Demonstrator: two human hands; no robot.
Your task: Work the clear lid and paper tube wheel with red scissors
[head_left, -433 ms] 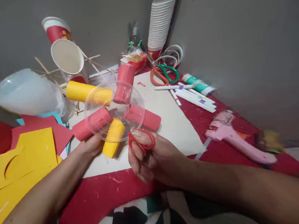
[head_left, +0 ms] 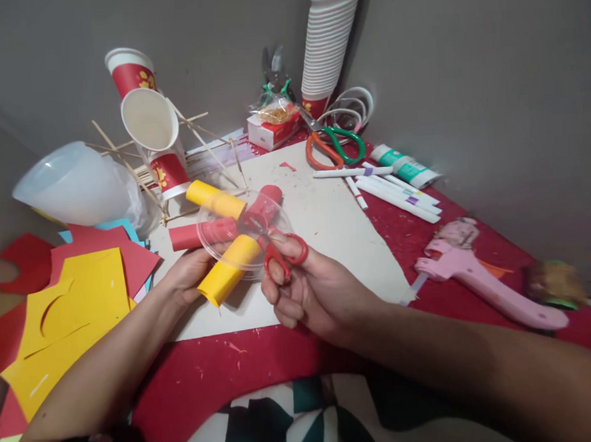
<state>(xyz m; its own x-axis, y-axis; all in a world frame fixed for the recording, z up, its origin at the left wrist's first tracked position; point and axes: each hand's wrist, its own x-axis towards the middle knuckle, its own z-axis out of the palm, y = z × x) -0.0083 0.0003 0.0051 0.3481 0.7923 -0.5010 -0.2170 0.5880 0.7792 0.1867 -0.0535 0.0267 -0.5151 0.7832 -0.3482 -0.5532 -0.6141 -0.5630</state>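
— Over the white sheet (head_left: 342, 258) on the counter (head_left: 195, 374), where do we log the clear disc (head_left: 281, 216)?

— Raised and tilted between both hands, with yellow rolls (head_left: 216, 198) and red rolls (head_left: 196, 236) spreading from its middle. Our left hand (head_left: 191, 274) holds it by the left side, fingers bent in behind; we cannot see the tips.

— And our right hand (head_left: 312, 286)?

— Fingers closed through the loops of the red-handled scissors (head_left: 270, 247), blades aimed at the disc's middle. Contact there: we cannot tell.

— Risks from here?

— We judge a slip likeliest: the plastic looks slick and leans, so the points could skate off into a roll, or towards our left fingers at the edge. Second, support comes from one side only; a hard push could twist the disc or work a roll loose.

— Change against the earlier frame?

— We count four rolls now, where five show earlier; the disc is turned and tipped, seen at more of a slant. Our scissors keep the same grip and aim. Our view has shifted as well, so background offsets mean little.
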